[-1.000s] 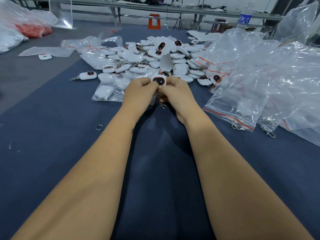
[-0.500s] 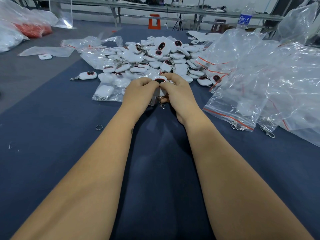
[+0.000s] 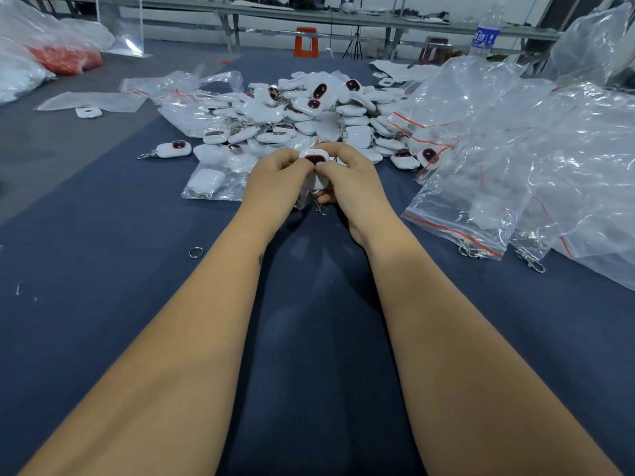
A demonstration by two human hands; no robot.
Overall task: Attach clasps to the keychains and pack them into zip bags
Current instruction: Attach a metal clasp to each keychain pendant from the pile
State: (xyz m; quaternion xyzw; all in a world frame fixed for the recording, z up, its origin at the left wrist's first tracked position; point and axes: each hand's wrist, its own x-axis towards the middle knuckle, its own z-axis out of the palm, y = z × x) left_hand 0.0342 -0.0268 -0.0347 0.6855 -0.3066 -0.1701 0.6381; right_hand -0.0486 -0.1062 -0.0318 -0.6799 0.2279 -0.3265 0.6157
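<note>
Keychain (image 3: 314,159), white with a dark red-rimmed oval face, sits pinched between both hands above the dark blue table cloth (image 3: 103,304), just in front of the big keychain pile (image 3: 309,111). Left hand (image 3: 275,180): fingers curled in, thumb and fingertips closed on the keychain's left side. Right hand (image 3: 350,183): fingers curled likewise, closed on its right side and lower body. A metal clasp (image 3: 321,209) hangs below the hands on a short chain; whether it is fully joined to the keychain cannot be told, as the fingers hide the link. Both forearms stretch forward from the near edge of the view. To the left of the pile, 1 finished keychain with clasp (image 3: 168,150) lies alone on the cloth. A filled zip bag (image 3: 209,183) lies just left of the left hand. Right of the hands, a heap of empty zip bags (image 3: 515,149) with red seal strips; loose clasps (image 3: 531,261) lie at its near edge. A loose split ring (image 3: 195,252) lies on the cloth, left of the left forearm. Water bottle (image 3: 485,32) stands far right at the back.
</note>
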